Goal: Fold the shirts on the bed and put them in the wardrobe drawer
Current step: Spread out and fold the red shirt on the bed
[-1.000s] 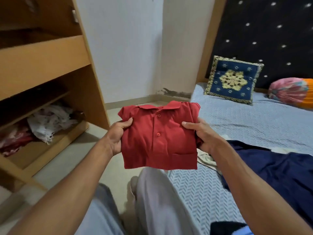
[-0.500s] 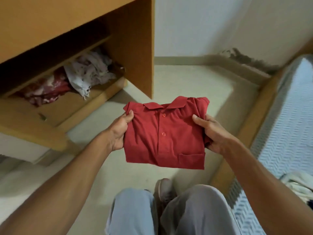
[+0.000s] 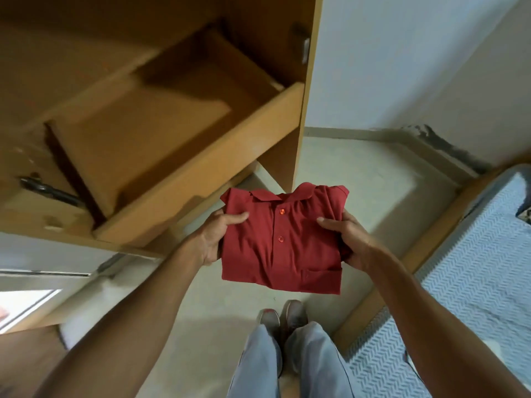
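Observation:
A folded red polo shirt (image 3: 283,248) with two buttons hangs in the air above the floor, held flat between both hands. My left hand (image 3: 215,239) grips its left edge, thumb on top. My right hand (image 3: 349,239) grips its right edge the same way. The wooden wardrobe drawer (image 3: 201,165) stands pulled out to the upper left of the shirt, its bare wooden bottom showing and nothing visible inside. The shirt's collar sits just right of the drawer's front panel.
The wardrobe's upright side panel (image 3: 304,110) stands right behind the shirt. The bed (image 3: 474,268) with a blue patterned sheet runs along the right. My legs and feet (image 3: 284,340) are below on the pale floor. A dark handle (image 3: 48,191) shows at the left.
The view has swung left and up from the bed to the wardrobe. The shirt has come close to the open drawer, still held by both hands the same way.

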